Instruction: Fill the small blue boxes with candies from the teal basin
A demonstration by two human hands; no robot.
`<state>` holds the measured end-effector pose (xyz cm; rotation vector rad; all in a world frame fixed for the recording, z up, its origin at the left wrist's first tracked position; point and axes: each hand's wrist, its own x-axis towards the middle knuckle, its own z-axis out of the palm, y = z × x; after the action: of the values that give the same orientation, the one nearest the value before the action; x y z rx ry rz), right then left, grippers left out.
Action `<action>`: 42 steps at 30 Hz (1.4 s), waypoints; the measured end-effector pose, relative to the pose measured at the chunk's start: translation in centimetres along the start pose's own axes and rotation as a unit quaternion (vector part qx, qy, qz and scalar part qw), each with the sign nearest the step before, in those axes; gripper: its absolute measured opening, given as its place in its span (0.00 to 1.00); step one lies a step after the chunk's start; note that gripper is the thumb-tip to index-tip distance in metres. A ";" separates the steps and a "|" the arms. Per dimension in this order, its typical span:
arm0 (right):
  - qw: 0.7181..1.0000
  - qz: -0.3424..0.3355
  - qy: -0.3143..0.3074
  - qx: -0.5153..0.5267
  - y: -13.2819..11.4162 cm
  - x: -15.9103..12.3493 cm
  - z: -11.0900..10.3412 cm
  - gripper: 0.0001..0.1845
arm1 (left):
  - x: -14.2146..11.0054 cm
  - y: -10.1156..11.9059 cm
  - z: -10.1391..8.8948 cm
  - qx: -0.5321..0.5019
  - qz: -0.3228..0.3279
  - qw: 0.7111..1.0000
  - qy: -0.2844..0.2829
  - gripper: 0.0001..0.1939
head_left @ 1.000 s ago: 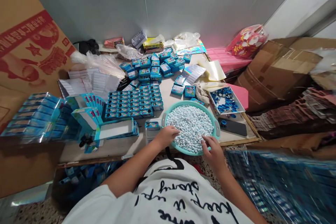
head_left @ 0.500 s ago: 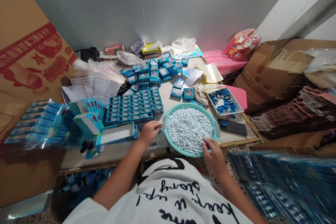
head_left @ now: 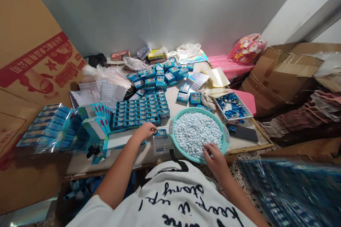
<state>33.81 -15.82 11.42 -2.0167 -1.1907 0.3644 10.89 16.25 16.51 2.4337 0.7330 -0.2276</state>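
Note:
My left hand (head_left: 147,131) has its fingers pinched at the left end of a small blue box (head_left: 161,133), which lies on a white weighing scale (head_left: 162,149). Right of the scale sits a turquoise basket (head_left: 227,142) filled with small white candies (head_left: 197,133). My right hand (head_left: 214,156) is over the basket's near right side, fingers curled towards the thumb among the candies; how many they hold is hidden. Rows of small blue boxes (head_left: 140,111) stand upright behind my left hand. An open display carton (head_left: 121,140) is partly covered by my left forearm.
A heap of blue boxes (head_left: 157,76) lies at the back of the table. A tray of blue caps (head_left: 231,106) and a phone (head_left: 243,133) are right of the basket. Wrapped packs (head_left: 45,127) stand at the left, near a big carton (head_left: 34,67).
My left hand has shifted left, away from the basket's handle, and the blue box on the scale now shows. My right hand's fingers have curled in among the candies. The view has shifted slightly.

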 end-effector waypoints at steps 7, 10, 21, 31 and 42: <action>1.000 -0.003 0.030 0.001 -0.7 0.0 0.4 0.12 | -0.3 0.6 0.1 0.061 0.051 0.997 -0.005 0.11; 1.000 -0.011 0.028 -0.001 -0.8 -0.1 0.3 0.13 | -0.6 0.4 0.1 0.053 0.066 0.996 0.014 0.12; 0.999 -0.041 0.006 -0.015 -1.1 -0.7 0.6 0.17 | -1.1 -0.5 0.8 0.011 0.049 0.997 0.059 0.13; 0.999 -0.034 0.015 -0.009 -2.4 -0.6 0.4 0.14 | -1.4 -0.4 1.6 -0.031 0.061 0.994 0.082 0.12; 0.988 -0.076 -0.013 -0.137 -2.3 0.3 2.0 0.24 | -4.3 0.9 3.1 -0.096 0.004 0.941 0.323 0.17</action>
<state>31.45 -13.99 11.78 -2.1389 -1.4660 0.1583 7.77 11.94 15.79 2.3133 0.9607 0.6516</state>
